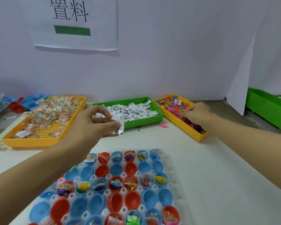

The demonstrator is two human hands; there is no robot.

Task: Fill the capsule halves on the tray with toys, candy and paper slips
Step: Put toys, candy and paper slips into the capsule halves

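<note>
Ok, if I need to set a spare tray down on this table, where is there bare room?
Bare cloth lies right of the capsule tray, below the yellow toy bin. A narrower strip runs between the capsule tray and the green slip bin, with one pink toy on it. The left side is crowded: the candy bin and loose capsule halves.

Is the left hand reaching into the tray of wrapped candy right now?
No, the left hand pinches a paper slip in front of the green tray, apart from the candy tray.
</note>
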